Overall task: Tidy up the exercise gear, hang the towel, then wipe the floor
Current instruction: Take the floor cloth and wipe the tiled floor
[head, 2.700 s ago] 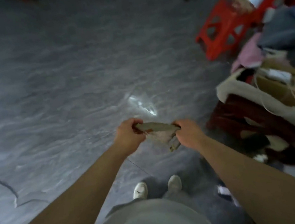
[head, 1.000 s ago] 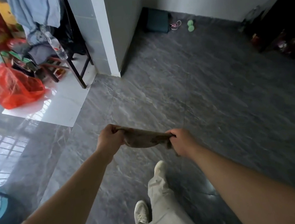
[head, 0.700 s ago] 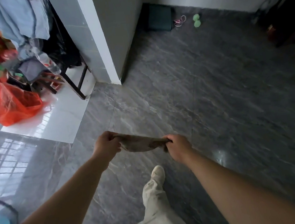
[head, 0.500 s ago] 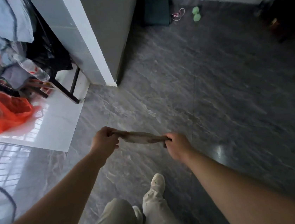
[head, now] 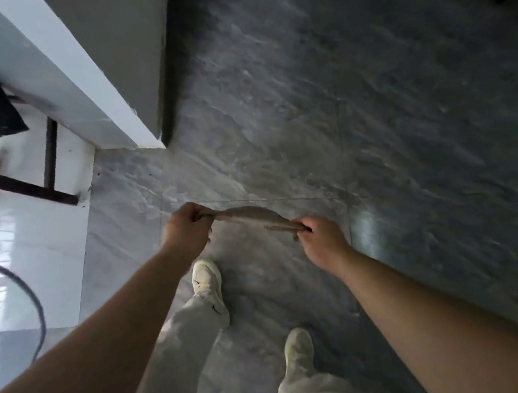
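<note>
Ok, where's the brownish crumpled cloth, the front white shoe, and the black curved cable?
brownish crumpled cloth [head: 253, 215], head view, on its sagging middle stretch.
front white shoe [head: 207, 278], head view, on its top by the laces.
black curved cable [head: 39, 305], head view, on the loop's outer bend.

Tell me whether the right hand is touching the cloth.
Touching. The head view shows the right hand curled round one end of the cloth, with no gap between them; the left hand grips the other end.
</note>
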{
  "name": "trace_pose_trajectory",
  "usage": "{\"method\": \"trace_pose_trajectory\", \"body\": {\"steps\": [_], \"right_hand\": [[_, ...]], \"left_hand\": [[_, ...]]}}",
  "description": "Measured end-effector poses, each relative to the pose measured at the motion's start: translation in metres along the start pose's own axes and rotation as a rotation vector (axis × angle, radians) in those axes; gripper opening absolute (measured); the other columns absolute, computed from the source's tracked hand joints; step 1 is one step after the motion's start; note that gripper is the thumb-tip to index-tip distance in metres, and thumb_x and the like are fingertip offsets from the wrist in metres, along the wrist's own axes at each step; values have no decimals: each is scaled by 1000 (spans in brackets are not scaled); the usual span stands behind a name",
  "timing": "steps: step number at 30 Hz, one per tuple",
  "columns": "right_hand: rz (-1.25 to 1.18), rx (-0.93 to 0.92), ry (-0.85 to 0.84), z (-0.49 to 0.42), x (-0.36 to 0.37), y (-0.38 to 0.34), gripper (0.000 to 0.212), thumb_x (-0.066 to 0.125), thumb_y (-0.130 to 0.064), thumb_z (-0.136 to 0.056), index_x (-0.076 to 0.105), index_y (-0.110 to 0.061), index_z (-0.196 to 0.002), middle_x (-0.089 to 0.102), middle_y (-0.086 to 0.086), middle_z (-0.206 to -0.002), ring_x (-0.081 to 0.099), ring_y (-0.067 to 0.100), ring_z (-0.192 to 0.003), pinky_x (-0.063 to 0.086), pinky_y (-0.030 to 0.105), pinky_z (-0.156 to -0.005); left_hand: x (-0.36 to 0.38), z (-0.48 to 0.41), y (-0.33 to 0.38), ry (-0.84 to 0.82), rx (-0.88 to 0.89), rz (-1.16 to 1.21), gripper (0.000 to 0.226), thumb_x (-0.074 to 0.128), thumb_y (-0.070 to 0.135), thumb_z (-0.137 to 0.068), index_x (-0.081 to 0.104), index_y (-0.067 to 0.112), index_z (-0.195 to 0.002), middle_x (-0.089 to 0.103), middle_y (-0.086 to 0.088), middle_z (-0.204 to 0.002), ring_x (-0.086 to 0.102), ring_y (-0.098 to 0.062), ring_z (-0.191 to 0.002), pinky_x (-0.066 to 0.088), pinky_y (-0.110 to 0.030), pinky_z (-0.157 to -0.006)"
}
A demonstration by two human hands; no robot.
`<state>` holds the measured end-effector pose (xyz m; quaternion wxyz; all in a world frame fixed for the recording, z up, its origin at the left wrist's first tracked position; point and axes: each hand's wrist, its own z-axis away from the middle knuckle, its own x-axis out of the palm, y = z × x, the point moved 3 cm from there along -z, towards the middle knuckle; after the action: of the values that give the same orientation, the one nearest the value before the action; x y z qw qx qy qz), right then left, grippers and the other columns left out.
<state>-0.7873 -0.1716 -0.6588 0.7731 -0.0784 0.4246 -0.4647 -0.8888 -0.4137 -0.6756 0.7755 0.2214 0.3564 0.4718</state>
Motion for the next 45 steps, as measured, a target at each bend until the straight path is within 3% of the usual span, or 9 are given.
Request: {"method": "trace_pose_trajectory", "body": {"steps": [10,16,20,24,27,29,35,40,45], "right_hand": [[-54,75,8,-137,73,48,36,44,-7,-94,72,-23,-111,71,-2,-91,59,9,-65,40,16,-49],[-2,-62,73,-226,134,98,40,46,-7,-96,66,-18,-128,71,5,-119,64,20,-110,47,24,-90],[119,-291,230,-271,180,135,45,45,-1,-93,60,-9,-134,62,11,-135,58,27,-123,43,32,-107],[453,-328,82,-295,250,182,53,45,-8,-87,57,-14,-138,49,10,-149,42,30,-139,35,46,-113],[662,-183,-203,-294,301,213,52,45,-24,-95,42,-22,-148,23,8,-163,18,27,-150,19,50,-119],[640,-113,-196,-289,323,219,57,45,-28,-97,33,-21,-152,14,10,-165,13,29,-151,20,48,-120],[513,-50,15,-311,344,206,61,43,-32,-100,22,-20,-156,8,12,-165,9,34,-151,20,50,-120],[517,-8,-43,-327,348,211,64,44,-28,-99,16,-25,-156,-3,10,-165,-2,36,-151,22,60,-116],[546,37,-69,-333,356,215,66,38,-21,-103,4,-29,-158,-20,7,-164,-15,36,-150,19,68,-113]], "left_hand": [[56,-142,-88,18,-95,45,20,57,7,-87,68,23,-83,70,-5,-75,67,-21,-69,62,-51,-70],[90,-221,-156,111,74,-82,17,56,27,-79,64,40,-84,68,0,-88,69,-27,-84,60,-52,-74],[117,-259,-194,229,272,-301,16,57,16,-91,65,27,-98,60,-6,-104,58,-20,-86,47,-33,-77],[137,-283,-258,229,311,-539,19,56,15,-96,64,13,-113,55,-9,-115,55,-24,-95,46,-36,-76],[147,-287,-310,66,192,-948,26,56,23,-94,64,20,-118,51,-8,-130,50,-29,-117,48,-46,-93],[151,-283,-334,-2,87,-1137,36,61,31,-89,62,26,-125,43,-7,-141,39,-29,-131,39,-47,-104],[210,-271,-338,43,509,-1054,48,56,30,-84,54,25,-132,49,-5,-138,45,-29,-129,38,-43,-102],[239,-289,-354,-110,318,-1050,68,34,52,-100,6,29,-157,2,-7,-166,0,-31,-153,17,-53,-121],[241,-295,-355,-130,293,-1054,70,35,48,-102,-4,31,-158,-14,-7,-165,-12,-33,-152,9,-55,-122]]}}
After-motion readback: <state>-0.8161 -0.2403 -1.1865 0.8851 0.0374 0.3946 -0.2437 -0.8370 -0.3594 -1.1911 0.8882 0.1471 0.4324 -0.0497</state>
